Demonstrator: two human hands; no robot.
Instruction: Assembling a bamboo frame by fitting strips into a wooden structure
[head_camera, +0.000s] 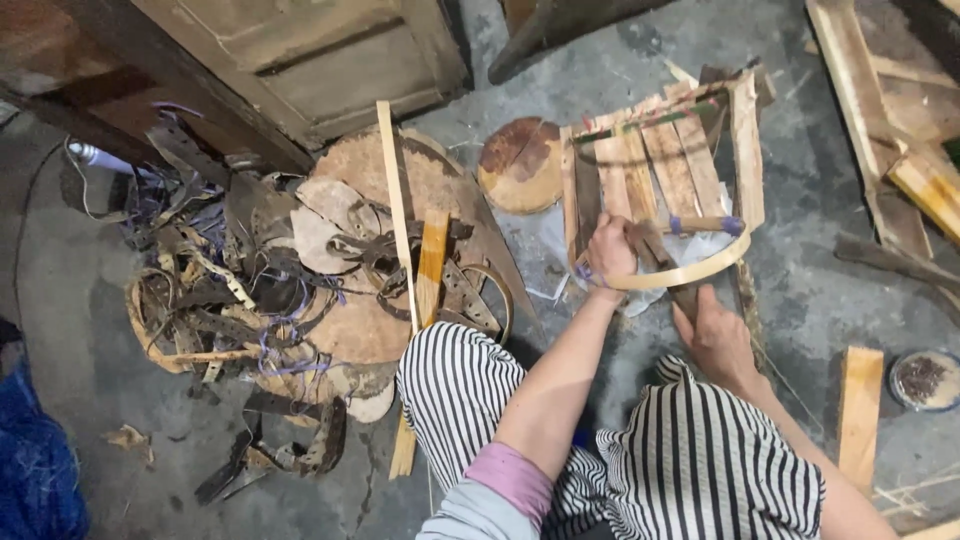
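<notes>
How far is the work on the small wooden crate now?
Done: the wooden crate already has its slats in place. In hand: the left hand grips one end of a bent strip curved across the crate's near edge, while the right hand presses down beside it. Left: the strip looks unfastened, and loose wooden pieces lie on the floor nearby.

Right fingers (690, 318) hidden — tin's (925, 380) contents unclear.
</notes>
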